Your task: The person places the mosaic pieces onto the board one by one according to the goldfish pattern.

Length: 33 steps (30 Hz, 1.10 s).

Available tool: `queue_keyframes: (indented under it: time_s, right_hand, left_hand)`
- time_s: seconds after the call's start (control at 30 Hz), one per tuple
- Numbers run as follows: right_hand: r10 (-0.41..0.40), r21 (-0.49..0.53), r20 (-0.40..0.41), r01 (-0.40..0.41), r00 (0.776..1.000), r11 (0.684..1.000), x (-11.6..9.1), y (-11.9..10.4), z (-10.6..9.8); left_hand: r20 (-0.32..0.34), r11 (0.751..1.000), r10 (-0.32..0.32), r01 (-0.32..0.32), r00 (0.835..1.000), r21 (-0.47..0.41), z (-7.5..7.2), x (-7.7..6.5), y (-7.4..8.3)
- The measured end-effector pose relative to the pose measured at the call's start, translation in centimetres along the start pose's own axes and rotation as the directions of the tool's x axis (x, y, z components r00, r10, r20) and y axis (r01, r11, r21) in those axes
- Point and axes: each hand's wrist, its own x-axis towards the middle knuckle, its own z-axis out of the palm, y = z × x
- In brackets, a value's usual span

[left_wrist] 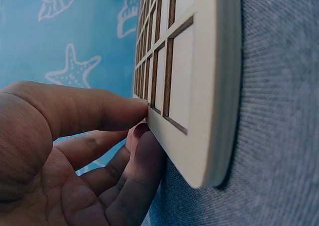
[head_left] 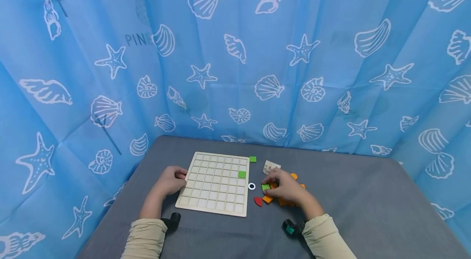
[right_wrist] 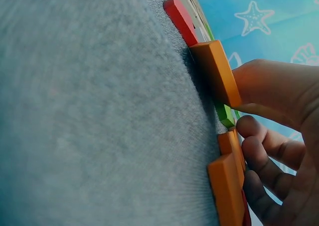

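Note:
A wooden grid board (head_left: 215, 183) lies flat on the grey table. My left hand (head_left: 172, 180) is at its left edge; in the left wrist view the thumb (left_wrist: 119, 111) presses on the rim and the fingers curl against the side. One green square (head_left: 241, 174) lies in a cell near the board's right side. My right hand (head_left: 285, 187) is over the loose pieces and pinches a green square tile (head_left: 265, 187) between thumb and fingers. Right beside that tile, an orange block (right_wrist: 214, 69) partly hides the thumb in the right wrist view.
Another green square (head_left: 252, 159) lies off the board's upper right corner. A white ring (head_left: 252, 186) and a red quarter-round piece (head_left: 258, 201) sit between board and right hand. Behind that hand is a small pale dotted piece (head_left: 271, 166). A blue shell-patterned curtain (head_left: 235, 67) hangs beyond the table.

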Motion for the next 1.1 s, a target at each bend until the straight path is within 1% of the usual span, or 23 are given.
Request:
queue_keyframes:
  time_s: [0.27,0.47,0.8,0.97,1.1]
  right_hand:
    - [-0.019,0.006,-0.008,0.019,1.0,1.0,-0.09,-0.11,-0.01]
    - [-0.019,0.011,-0.03,0.019,0.999,1.0,-0.06,-0.37,-0.02]
    - [-0.02,0.022,-0.035,0.021,0.999,1.0,-0.14,-0.64,0.12]
    - [-0.021,0.024,-0.07,0.023,0.997,0.999,-0.23,-0.57,0.09]
    - [-0.047,0.009,-0.08,0.048,0.996,0.999,0.0,-0.79,0.35]
  left_hand:
    - [0.0,1.0,-0.016,0.016,1.0,-0.013,0.09,-0.25,0.12]
    - [-0.011,1.0,-0.005,0.005,1.0,-0.007,0.07,-0.14,0.17]
    - [-0.008,1.0,0.004,-0.004,1.0,-0.003,-0.01,-0.22,0.01]
    - [0.002,1.0,0.018,-0.018,1.0,-0.001,0.09,-0.08,0.05]
    - [0.005,1.0,0.011,-0.011,1.0,-0.013,-0.01,0.07,-0.16]
